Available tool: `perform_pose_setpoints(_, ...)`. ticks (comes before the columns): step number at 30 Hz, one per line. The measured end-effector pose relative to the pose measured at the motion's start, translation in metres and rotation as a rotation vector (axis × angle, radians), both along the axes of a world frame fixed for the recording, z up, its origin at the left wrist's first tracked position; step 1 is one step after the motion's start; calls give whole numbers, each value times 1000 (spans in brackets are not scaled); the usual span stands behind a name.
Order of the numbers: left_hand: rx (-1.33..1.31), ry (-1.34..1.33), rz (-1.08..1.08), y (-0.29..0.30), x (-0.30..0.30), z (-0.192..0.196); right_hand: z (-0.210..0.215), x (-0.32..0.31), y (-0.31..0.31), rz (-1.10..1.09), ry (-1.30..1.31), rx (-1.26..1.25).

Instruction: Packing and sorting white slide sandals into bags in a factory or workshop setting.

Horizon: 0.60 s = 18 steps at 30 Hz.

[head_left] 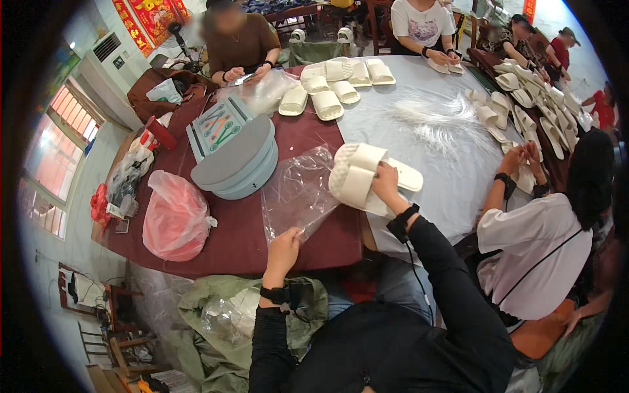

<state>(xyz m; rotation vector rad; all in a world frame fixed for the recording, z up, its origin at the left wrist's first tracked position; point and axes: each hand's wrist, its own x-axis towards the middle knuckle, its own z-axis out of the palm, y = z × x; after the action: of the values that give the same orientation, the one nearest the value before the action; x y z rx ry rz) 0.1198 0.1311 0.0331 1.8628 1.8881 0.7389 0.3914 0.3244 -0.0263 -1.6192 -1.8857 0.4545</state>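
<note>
My right hand [388,186] grips a pair of cream slide slippers [349,175], laid one against the other, above the front of the table. In my left hand [283,251], closed fingers pinch the lower edge of a clear plastic bag [293,190]. The bag hangs spread out over the maroon cloth, its upper right corner beside the slippers' left end. Whether the slippers touch the bag or reach into it, I cannot tell.
Several cream slippers [327,103] lie at the far middle. Left of the bag stand a grey-blue box [239,164] and a pink plastic bag [173,219]. White strands [440,121] cover part of the grey cloth. A co-worker [534,229] sits close on the right.
</note>
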Motion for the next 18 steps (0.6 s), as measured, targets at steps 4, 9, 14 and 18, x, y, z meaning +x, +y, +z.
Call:
perform_pose_setpoints(4,-6,-336,53,10,-10,-21,51,17,-40,58,629,236)
perform_pose_setpoints(9,-166,-936,224,29,10,-18,99,74,-106,229,1176,-245)
perform_pose_setpoints(14,394,-31,-192,38,52,-26,86,94,-166,441,927,-542)
perform_pose_setpoints(18,240,261,-389,32,60,-46,83,90,-193,595,840,-797)
